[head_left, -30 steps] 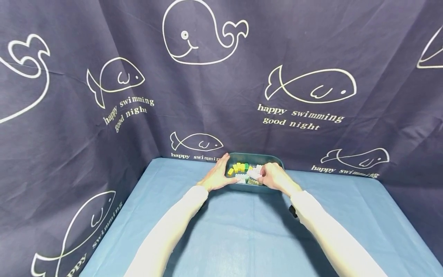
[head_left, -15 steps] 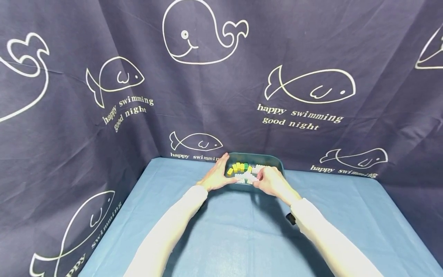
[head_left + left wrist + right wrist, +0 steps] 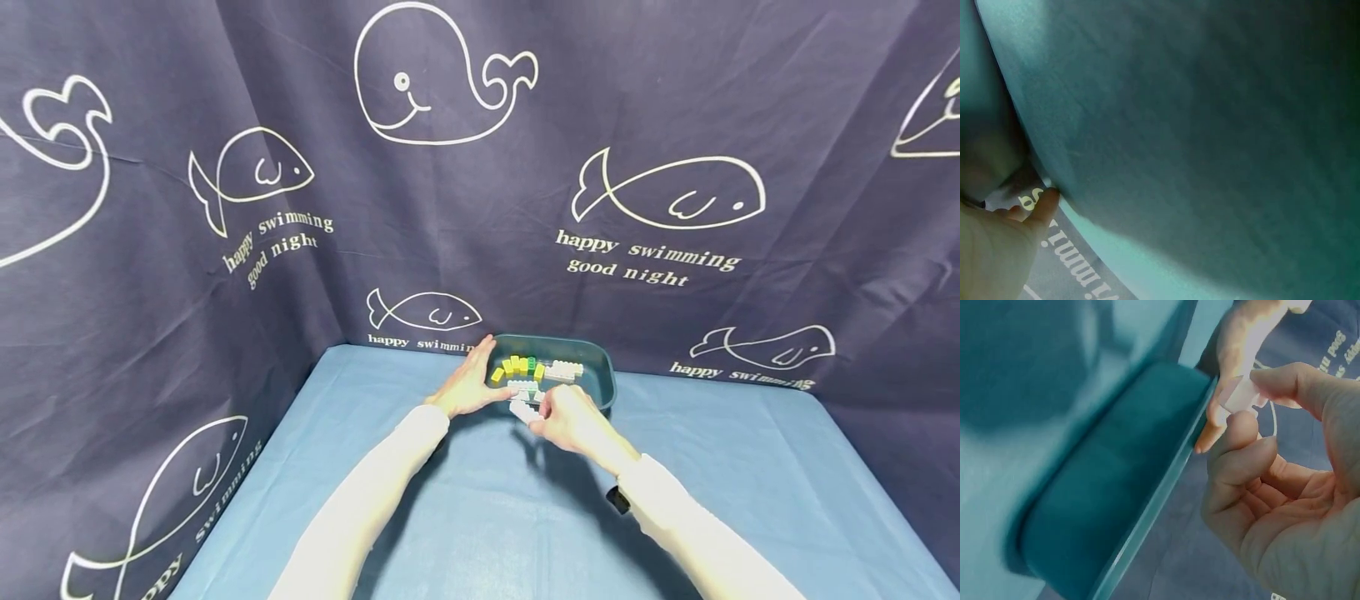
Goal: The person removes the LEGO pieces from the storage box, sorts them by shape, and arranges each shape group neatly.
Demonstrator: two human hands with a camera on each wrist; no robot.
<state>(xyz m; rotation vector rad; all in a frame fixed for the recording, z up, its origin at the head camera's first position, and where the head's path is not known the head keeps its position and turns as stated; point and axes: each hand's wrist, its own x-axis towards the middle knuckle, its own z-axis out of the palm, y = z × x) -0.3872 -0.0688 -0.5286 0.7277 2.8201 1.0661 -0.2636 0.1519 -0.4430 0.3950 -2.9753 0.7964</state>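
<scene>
In the head view, a dark teal bin (image 3: 602,377) holds small toy building bricks at the back of the table. My right hand (image 3: 573,419) pinches a long white building brick (image 3: 524,411) between thumb and fingertips, over the bin's front rim. The right wrist view shows one end of that white building brick (image 3: 1241,395) at the fingertips. My left hand (image 3: 462,390) rests against the bin's left side, fingers extended along it and thumb reaching over the front rim. In the left wrist view, a fingertip (image 3: 1051,199) lies right at the bin's edge.
Inside the bin are several yellow bricks (image 3: 514,365), a green brick (image 3: 532,364) and white bricks (image 3: 564,369). A dark whale-print cloth (image 3: 510,208) hangs right behind the bin. Light blue cloth (image 3: 517,517) covers the table in front.
My right hand has drawn the white brick from the bin's right part leftward and toward me, over the front rim. White bricks at the right now show. The left hand stays put.
</scene>
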